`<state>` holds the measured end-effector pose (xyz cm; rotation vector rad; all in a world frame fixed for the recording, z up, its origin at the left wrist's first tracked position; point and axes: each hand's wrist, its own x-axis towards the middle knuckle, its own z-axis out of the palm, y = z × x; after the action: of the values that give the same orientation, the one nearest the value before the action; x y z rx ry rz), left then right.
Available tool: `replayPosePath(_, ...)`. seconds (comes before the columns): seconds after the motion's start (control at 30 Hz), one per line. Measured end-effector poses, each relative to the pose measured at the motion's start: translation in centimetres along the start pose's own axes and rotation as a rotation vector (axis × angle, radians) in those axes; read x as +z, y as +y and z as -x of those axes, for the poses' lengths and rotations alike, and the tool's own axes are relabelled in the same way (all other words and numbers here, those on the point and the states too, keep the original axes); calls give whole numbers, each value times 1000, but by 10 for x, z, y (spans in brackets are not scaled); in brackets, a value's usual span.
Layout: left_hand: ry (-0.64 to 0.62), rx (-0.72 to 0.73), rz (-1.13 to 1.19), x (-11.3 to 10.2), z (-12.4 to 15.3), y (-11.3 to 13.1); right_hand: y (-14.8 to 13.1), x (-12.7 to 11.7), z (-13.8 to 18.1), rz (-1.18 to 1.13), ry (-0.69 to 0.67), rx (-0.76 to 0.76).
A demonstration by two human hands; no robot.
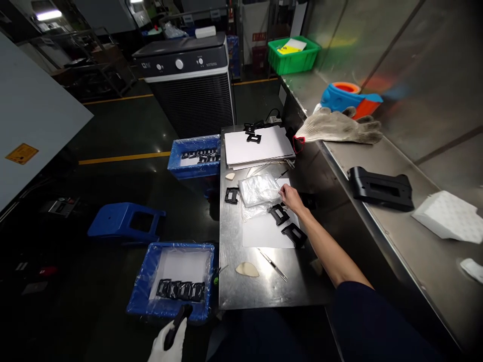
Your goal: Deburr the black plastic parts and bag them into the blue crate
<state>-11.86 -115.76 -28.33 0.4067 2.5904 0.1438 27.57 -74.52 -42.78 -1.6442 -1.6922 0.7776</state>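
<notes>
Steel table [230, 271] mid-surface: a clear plastic bag [256, 190] is touched at its edge by the right hand [290, 197], grip unclear, while a black part [175, 327] is clenched in the white-gloved left hand [166, 346] off the table's near-left corner.

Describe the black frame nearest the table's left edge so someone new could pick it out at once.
Start at the steel table beside the lower blue crate. Find the clear plastic bag mid-table. The frame lies just left of the bag, directly on bare steel, unlike its neighbours on the white sheet.
</notes>
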Motion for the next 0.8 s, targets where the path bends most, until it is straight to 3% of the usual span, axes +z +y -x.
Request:
replayPosePath(0.17, 4, 67, 89, 9, 1, 3, -6, -19, 14, -249, 172, 139)
replayPosePath(0.3, -8, 188, 198, 18, 8, 21, -21, -19, 46, -522, 167, 227)
replayPosePath(0.6, -201, 653, 397, 43, 52, 109, -105, 30, 164, -1005, -275, 356)
replayPosePath(0.7, -205, 677, 491, 50, 57, 119, -127, 40, 200, -1132, -439, 446)
replayPosePath(0.8, -314, 613, 615, 55, 60, 119, -141, 45, 224, -1253, -541, 531)
